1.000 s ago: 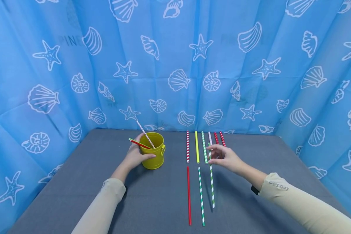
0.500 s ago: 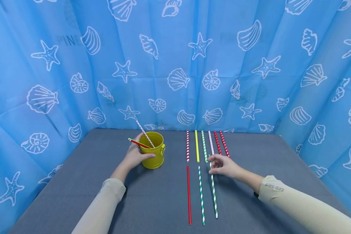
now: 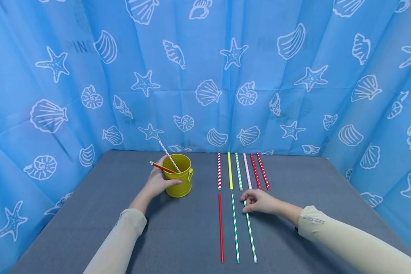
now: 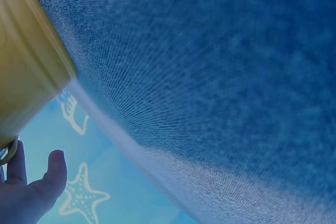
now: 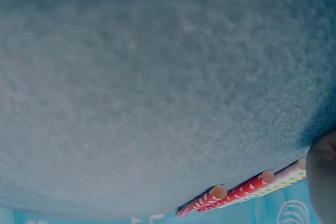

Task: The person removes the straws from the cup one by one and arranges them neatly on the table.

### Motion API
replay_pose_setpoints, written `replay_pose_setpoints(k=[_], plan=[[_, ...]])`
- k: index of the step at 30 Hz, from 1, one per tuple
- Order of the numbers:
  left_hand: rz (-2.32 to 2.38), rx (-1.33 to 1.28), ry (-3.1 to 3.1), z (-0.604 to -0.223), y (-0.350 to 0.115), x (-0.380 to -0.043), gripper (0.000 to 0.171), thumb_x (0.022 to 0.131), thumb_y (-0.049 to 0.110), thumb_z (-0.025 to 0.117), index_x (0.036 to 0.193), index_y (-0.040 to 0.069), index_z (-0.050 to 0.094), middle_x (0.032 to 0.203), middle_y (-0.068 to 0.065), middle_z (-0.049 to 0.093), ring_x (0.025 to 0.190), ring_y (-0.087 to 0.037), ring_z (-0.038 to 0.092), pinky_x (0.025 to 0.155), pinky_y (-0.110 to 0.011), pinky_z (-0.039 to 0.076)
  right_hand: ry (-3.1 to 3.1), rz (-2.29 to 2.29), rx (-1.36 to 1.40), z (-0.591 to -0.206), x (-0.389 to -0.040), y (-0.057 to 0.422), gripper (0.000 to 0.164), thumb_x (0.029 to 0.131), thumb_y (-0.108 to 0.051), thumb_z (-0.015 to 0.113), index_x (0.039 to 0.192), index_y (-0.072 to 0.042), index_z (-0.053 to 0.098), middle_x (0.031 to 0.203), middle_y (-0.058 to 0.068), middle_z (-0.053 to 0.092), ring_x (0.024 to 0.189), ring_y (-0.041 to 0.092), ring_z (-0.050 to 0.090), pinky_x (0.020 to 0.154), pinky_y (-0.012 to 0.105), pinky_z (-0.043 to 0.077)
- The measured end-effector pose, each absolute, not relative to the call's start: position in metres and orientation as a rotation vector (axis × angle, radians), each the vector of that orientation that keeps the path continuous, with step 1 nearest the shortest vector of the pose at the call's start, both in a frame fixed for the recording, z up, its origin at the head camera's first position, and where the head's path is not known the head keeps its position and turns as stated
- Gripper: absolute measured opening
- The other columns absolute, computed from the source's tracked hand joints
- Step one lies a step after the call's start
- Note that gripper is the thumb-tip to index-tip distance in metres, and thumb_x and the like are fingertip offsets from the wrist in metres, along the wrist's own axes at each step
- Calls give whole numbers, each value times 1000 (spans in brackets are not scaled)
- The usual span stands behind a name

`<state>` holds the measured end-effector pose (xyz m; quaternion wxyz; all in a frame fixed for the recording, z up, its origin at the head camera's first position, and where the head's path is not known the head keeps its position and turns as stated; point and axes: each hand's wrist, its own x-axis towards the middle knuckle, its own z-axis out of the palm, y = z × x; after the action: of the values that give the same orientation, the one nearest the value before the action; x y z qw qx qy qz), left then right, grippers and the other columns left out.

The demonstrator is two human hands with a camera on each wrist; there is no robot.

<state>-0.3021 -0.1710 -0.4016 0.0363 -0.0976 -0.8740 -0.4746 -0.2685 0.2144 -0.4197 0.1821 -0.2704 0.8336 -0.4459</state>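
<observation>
My left hand (image 3: 159,182) grips the small yellow bucket (image 3: 179,186), thumb across its near side and fingers round the back. A white dotted paper straw (image 3: 166,153) leans out of it, and a red straw (image 3: 162,167) and a green one slant over its left rim. In the left wrist view the bucket (image 4: 26,51) fills the upper left corner. My right hand (image 3: 260,201) pinches the far end of a green-and-white striped paper straw (image 3: 250,236), which lies along the table. To its left lie another green-and-white striped straw (image 3: 235,232) and a plain red straw (image 3: 221,228).
Behind the front row, several straws lie side by side: red-and-white striped (image 3: 219,171), yellow (image 3: 230,171), pale green (image 3: 238,171), pale pink (image 3: 247,171) and two red dotted ones, including the rightmost straw (image 3: 263,171). A blue shell-print curtain (image 3: 205,76) borders the grey table (image 3: 198,236).
My right hand has come nearer with the striped straw, lowering it to the table beside the front row and uncovering the back straws' near ends. The left hand stays on the bucket.
</observation>
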Motion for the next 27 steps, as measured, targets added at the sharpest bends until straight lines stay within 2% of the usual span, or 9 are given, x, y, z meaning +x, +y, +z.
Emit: replay_pose_setpoints(k=[3, 5, 9, 13, 16, 18, 20, 27], plan=[[-1461, -294, -2680, -402, -171, -302, 103, 78, 26, 84, 155, 12, 17, 154, -20, 27, 140, -39, 26, 112, -58, 22, 2379, -1189, -815, -421, -271, 214, 30, 86, -6, 72, 108, 9, 58, 73, -2, 51, 62, 6, 44, 58, 21, 40], [-1461, -299, -2677, -402, -171, -302, 103, 77, 26, 84, 155, 12, 17, 154, -20, 27, 140, -39, 26, 112, -58, 22, 2386, -1154, -830, -420, -270, 216, 35, 87, -8, 71, 115, 9, 57, 73, -2, 52, 62, 7, 45, 58, 22, 40], [-1464, -315, -2671, -402, -170, -301, 104, 77, 25, 84, 155, 11, 16, 154, -20, 28, 140, -38, 27, 112, -58, 22, 2358, -1048, -883, -413, -261, 228, 64, 89, -16, 72, 139, 10, 42, 74, -2, 52, 63, 7, 46, 56, 22, 39], [-1465, -316, -2671, -400, -172, -301, 104, 77, 26, 84, 155, 11, 16, 154, -20, 27, 140, -38, 26, 112, -58, 22, 2369, -886, -964, -409, -246, 235, 85, 87, -28, 73, 148, 8, 26, 75, -3, 46, 64, 6, 42, 56, 24, 35], [-1468, -315, -2671, -398, -174, -301, 105, 77, 27, 84, 155, 11, 15, 154, -20, 27, 140, -38, 26, 112, -58, 23, 2452, -733, -957, -408, -238, 232, 95, 83, -40, 75, 150, 6, 25, 104, 10, 59, 93, 15, 57, 76, 33, 47], [-1468, -316, -2668, -398, -176, -301, 105, 77, 26, 84, 155, 11, 15, 154, -20, 27, 140, -39, 26, 111, -59, 22, 2500, -646, -926, -409, -236, 227, 100, 81, -47, 75, 151, 4, 25, 129, 21, 53, 118, 29, 52, 93, 46, 45], [-1464, -320, -2670, -398, -176, -301, 106, 77, 27, 84, 155, 10, 14, 154, -21, 25, 140, -40, 25, 111, -60, 22, 2532, -572, -896, -409, -235, 224, 103, 79, -52, 75, 151, 2, 25, 143, 27, 42, 131, 41, 41, 102, 58, 36], [-1480, -319, -2678, -401, -171, -301, 105, 77, 27, 84, 155, 12, 15, 154, -20, 25, 140, -39, 25, 112, -59, 22, 2612, -459, -843, -414, -231, 223, 104, 76, -59, 73, 151, -2, 30, 134, 21, 52, 121, 36, 51, 96, 55, 43]])
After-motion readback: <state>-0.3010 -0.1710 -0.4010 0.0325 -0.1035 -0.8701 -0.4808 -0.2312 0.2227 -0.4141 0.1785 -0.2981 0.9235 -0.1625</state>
